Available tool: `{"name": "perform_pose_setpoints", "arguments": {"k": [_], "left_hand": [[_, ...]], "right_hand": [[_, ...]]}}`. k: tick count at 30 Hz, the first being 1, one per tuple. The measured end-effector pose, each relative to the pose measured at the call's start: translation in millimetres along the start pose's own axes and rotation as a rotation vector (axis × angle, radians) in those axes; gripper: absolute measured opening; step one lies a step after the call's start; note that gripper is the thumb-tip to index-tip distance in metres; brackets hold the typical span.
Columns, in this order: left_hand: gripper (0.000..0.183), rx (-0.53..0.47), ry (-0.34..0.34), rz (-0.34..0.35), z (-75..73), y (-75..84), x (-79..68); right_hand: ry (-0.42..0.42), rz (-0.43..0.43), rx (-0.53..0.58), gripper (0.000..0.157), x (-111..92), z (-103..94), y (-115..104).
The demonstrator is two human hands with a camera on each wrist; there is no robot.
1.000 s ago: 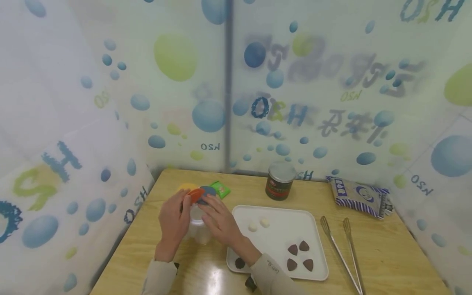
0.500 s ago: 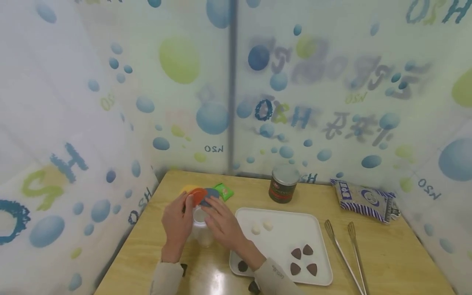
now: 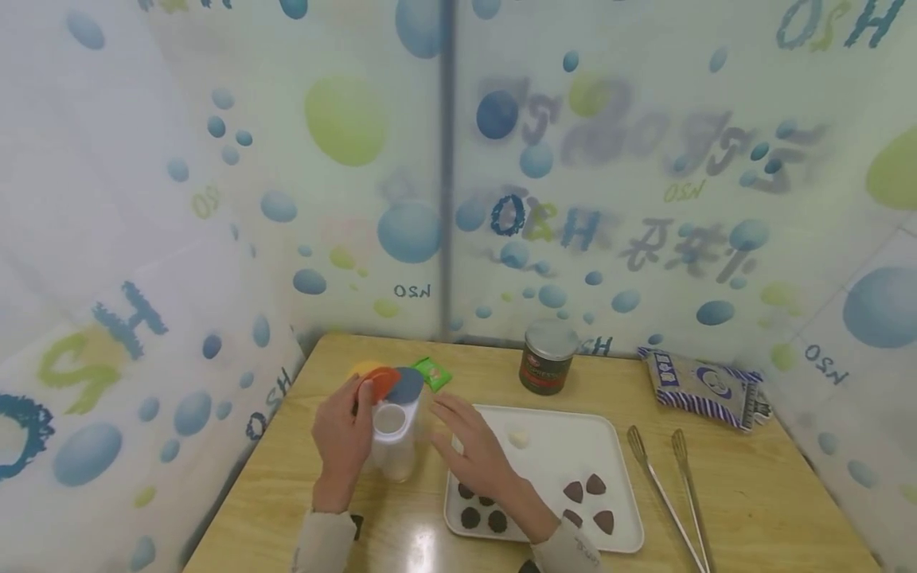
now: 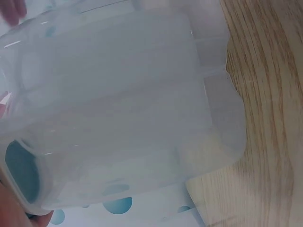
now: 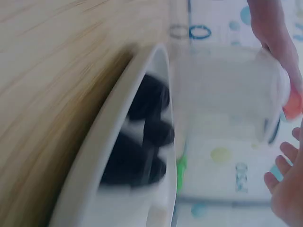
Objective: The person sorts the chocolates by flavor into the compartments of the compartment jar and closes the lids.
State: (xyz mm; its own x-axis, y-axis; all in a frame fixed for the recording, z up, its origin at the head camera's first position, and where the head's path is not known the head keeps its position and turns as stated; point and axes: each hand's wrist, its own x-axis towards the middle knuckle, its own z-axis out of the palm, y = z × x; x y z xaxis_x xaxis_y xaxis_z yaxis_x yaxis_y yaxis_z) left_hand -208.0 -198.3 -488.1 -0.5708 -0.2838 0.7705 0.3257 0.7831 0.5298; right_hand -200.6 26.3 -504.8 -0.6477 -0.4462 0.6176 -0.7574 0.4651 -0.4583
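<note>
A translucent container (image 3: 396,461) stands at the left of the table. Its lids are orange (image 3: 383,382), blue (image 3: 406,386) and yellow (image 3: 367,367); the orange one is raised, and a round opening (image 3: 391,419) shows uncovered at the near side. My left hand (image 3: 342,438) pinches the orange lid between thumb and fingers. In the left wrist view the container (image 4: 118,104) fills most of the frame. To the right of the container, my right hand (image 3: 478,454) hovers over the tray's left part with loosely spread fingers, holding nothing.
The white tray (image 3: 566,438) carries a whitish piece (image 3: 519,437), several black pieces (image 3: 470,518) and several brown triangular pieces (image 3: 603,522). Metal tongs (image 3: 662,493) lie to its right. Behind stand a dark tin (image 3: 548,362), a green packet (image 3: 433,373) and a striped bag (image 3: 705,387).
My right hand has drawn away from the container's lids, moving right over the tray, so the container's opening and side show more. My left hand keeps the orange lid in nearly the same spot.
</note>
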Motion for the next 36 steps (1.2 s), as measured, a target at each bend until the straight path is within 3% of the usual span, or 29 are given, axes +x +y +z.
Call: {"name": "perform_pose_setpoints", "arguments": {"k": [6,14,19,26,31,36], "left_hand": [[0.021,0.025,-0.015,0.003,0.1,-4.0,0.0],[0.021,0.036,-0.007,0.005,-2.4,-2.7,-2.5],[0.021,0.022,-0.004,0.023,-2.6,-0.7,-1.0],[0.020,0.024,-0.021,0.052,1.5,-0.5,4.7],[0.021,0.029,-0.022,0.049,1.1,-0.6,4.5],[0.021,0.031,-0.016,0.043,0.8,-1.8,2.2]], "right_hand": [[-0.027,0.207,0.015,0.043,-35.1,-44.1,13.6],[0.034,0.330,-0.142,0.045,-86.0,-91.8,41.4],[0.059,0.386,-0.298,0.049,-118.1,-122.5,61.9],[0.090,0.632,-0.400,0.054,-153.8,-177.0,79.5],[-0.017,0.822,-0.452,0.067,-181.0,-204.3,86.6],[-0.252,1.034,-0.470,0.097,-196.2,-215.9,93.4]]}}
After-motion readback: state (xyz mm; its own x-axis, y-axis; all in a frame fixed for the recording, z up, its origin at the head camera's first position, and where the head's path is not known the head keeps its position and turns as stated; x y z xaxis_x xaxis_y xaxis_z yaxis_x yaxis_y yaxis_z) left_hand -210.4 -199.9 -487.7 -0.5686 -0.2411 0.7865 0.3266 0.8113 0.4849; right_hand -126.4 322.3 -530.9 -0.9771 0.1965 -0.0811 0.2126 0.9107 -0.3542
